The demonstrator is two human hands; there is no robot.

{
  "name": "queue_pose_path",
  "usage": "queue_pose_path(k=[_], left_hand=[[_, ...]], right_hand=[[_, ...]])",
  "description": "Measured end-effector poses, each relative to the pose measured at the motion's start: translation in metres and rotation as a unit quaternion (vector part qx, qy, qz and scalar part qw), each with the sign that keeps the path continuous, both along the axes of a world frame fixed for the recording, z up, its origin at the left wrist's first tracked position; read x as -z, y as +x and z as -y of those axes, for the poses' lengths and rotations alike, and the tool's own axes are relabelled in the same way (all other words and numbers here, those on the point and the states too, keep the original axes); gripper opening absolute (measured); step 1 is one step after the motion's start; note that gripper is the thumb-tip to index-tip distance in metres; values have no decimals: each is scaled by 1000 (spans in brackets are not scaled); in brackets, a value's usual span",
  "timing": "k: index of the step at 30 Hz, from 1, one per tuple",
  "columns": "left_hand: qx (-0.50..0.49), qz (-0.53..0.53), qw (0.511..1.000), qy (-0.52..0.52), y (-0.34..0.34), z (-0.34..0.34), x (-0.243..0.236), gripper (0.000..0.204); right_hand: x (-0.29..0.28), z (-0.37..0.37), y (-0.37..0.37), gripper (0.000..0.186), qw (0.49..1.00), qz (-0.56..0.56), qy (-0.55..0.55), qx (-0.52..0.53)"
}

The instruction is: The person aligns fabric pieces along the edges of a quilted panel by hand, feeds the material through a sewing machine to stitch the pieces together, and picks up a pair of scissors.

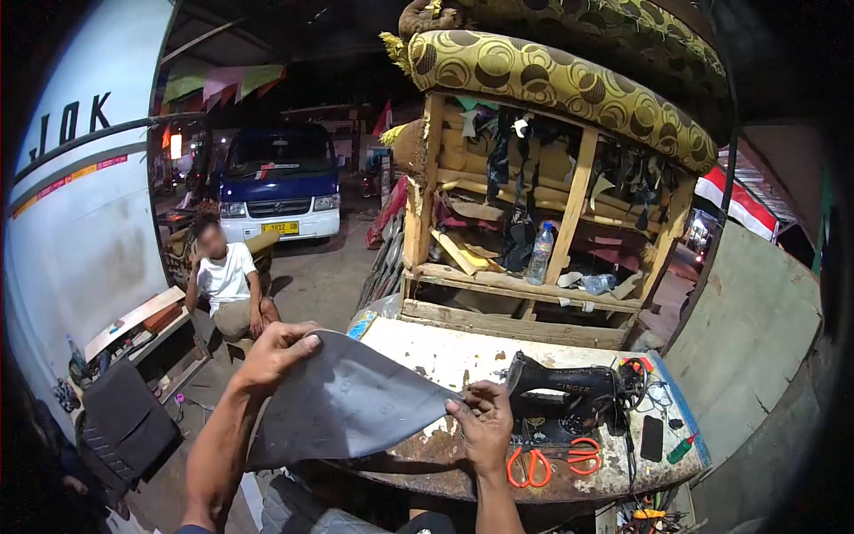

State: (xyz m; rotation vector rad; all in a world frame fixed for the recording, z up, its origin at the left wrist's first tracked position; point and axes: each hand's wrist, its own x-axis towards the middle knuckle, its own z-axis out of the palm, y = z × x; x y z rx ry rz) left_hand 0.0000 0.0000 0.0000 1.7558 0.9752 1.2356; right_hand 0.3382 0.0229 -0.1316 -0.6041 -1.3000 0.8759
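A dark grey sheet of upholstery material (pixel 356 400), roughly triangular, is stretched between my two hands above the near left of the worktable. My left hand (pixel 277 356) pinches its upper left edge, thumb on top. At the sheet's pointed right corner my right hand (pixel 483 422) grips with thumb and fingers. A black sewing machine (pixel 565 396) stands on the table just right of my right hand. In front of the machine lie scissors with orange handles (pixel 531 467), and a second orange handle shows beside them.
The worn white worktable (pixel 418 343) carries a black phone (pixel 652 439) and a green-handled screwdriver (pixel 681 449). Behind it stands a wooden shelf frame (pixel 587 205) with scraps, a plastic bottle (pixel 541 254) and patterned cushions on top. A person (pixel 229 283) sits at the left; a van (pixel 280 182) is parked beyond.
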Motion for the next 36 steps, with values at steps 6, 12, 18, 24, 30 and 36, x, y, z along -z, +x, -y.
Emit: queue_pose_path(k=[6,12,18,24,30,36], left_hand=[[-38,28,999,17,-1,12,13,32],[-64,18,998,-4,-8,-3,26,30],[-50,27,998,-11,-12,-2,25,35],[-34,58,997,-31,-7,0,22,53],[9,46,999,17,-5,1,15,55],[5,69,997,30,-1,-1,18,66]], right_hand=[[-27,26,-13,57,986,-135,-99,12],[-13,23,-17,57,990,-95,-92,45],[-12,21,-22,63,988,-108,-95,60],[-14,20,-21,65,988,-105,-103,47],[-16,22,-21,60,988,-95,-109,50],[-10,19,-17,59,989,-91,-105,48]])
